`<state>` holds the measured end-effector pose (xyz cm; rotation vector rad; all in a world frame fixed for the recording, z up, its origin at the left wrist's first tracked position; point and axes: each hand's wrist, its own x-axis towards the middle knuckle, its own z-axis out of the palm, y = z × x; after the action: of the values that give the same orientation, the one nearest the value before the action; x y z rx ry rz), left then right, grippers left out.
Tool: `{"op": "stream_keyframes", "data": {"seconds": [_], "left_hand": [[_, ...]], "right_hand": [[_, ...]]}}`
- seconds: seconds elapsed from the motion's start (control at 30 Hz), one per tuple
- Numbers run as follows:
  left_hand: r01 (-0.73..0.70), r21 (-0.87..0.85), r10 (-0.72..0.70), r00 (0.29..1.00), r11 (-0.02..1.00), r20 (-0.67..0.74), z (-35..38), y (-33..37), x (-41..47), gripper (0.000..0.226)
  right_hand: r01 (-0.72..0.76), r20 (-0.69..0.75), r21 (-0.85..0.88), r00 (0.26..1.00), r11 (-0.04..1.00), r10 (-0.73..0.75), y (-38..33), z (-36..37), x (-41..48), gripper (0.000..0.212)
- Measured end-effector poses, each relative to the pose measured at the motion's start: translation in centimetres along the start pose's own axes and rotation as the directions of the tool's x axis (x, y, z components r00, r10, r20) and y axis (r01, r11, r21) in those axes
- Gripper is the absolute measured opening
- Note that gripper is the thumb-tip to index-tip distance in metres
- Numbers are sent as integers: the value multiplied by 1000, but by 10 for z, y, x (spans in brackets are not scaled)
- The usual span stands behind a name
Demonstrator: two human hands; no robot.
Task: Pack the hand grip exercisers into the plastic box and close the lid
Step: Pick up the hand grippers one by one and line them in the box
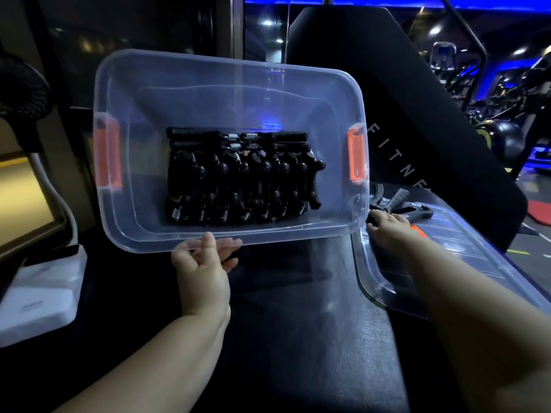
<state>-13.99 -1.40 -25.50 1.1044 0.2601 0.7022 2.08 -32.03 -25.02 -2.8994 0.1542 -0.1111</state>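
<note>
Blue-lit gym: left hand (202, 271) pinches tilted plastic box (119, 84) rim; right hand (387, 228) at loose exercisers (416, 207) on lid (453, 254), grip unclear. Level box first.

We can read only one piece of lettering: the pale capitals "F I T N E", widely spaced and running down the black padded backrest (417, 120), with the end of the word hidden from us. The white case (38, 293) at the left carries a faint printed mark — too small to make out.
</note>
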Motion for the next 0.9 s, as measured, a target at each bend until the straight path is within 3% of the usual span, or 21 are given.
{"op": "stream_keyframes", "data": {"seconds": [0.33,0.5,0.8,0.9], "left_hand": [[-3,-9,3,1000,1000,6,-1,-3,2,8],[-10,-12,11,1000,1000,16,-1,-2,1,9],[-1,1,1,1000,1000,30,-2,1,0,16],[9,6,-9,1000,1000,29,-3,2,0,20]], "right_hand": [[-19,-17,-7,1000,1000,19,-4,2,-2,52],[-41,-94,-29,995,999,38,-8,-7,-29,35],[-75,-192,135,976,988,101,-14,-16,-86,58],[-94,-177,108,978,990,112,-18,-19,-99,59]]}}
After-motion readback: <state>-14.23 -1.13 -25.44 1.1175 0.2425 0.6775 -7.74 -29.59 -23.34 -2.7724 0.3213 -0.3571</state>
